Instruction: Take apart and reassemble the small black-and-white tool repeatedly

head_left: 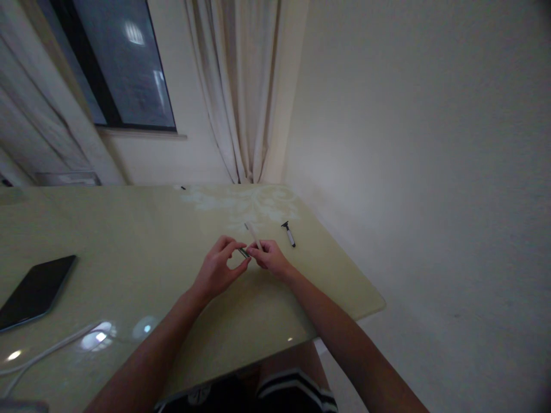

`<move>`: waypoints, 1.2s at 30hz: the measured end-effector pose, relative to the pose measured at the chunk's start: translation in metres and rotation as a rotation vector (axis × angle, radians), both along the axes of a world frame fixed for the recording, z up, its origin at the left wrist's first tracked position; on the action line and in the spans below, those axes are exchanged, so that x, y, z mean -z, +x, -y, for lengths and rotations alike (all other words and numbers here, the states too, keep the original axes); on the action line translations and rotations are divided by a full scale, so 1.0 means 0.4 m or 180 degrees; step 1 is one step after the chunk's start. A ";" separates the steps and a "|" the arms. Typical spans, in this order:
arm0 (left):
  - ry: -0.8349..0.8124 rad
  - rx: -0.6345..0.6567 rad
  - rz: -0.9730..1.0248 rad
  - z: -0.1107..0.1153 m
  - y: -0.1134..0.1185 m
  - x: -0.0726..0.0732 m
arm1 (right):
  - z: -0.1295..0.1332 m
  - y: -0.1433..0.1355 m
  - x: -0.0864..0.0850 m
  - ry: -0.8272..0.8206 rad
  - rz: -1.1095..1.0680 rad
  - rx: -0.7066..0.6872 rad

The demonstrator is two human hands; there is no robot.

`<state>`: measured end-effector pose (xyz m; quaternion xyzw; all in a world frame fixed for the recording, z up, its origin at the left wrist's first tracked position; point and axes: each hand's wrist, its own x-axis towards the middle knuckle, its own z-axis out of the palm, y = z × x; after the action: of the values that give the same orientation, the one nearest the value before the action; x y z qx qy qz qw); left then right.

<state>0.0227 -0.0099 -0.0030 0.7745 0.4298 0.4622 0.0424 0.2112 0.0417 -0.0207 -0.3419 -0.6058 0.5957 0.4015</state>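
My left hand (220, 268) pinches a small dark strip (243, 252) between thumb and fingertips. It looks like a razor cartridge, but it is too small to be sure. A slim pale toothbrush (255, 236) is in my right hand (269, 256), its bristled head pointing up and away from me. Fingertips of the right hand meet the right end of the strip. Both hands are close together just above the table (241, 321). Beyond my right hand lies a razor (288, 234) with a grey and black handle, touched by neither hand.
On the left lies a dark tablet (37, 292), with a white cable (51, 348) nearer to me. A tiny black object (183, 188) sits by the table's far edge. A wall (422, 172) runs along the right side; curtains (241, 86) hang behind.
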 end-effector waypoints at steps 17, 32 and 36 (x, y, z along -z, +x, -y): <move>-0.0300 0.0286 0.0162 -0.017 -0.006 0.011 | -0.009 0.009 0.003 0.0067 0.0009 0.0285; -0.0843 0.0856 0.0372 -0.027 -0.008 0.024 | -0.001 0.011 -0.008 -0.0008 0.0047 -0.0128; -0.0761 0.0710 0.0566 -0.034 -0.012 0.027 | 0.000 0.013 -0.016 0.0008 -0.0040 -0.0097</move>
<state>0.0180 0.0036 -0.0137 0.7629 0.3878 0.4668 0.2230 0.2164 0.0417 -0.0145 -0.3283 -0.6092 0.6031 0.3966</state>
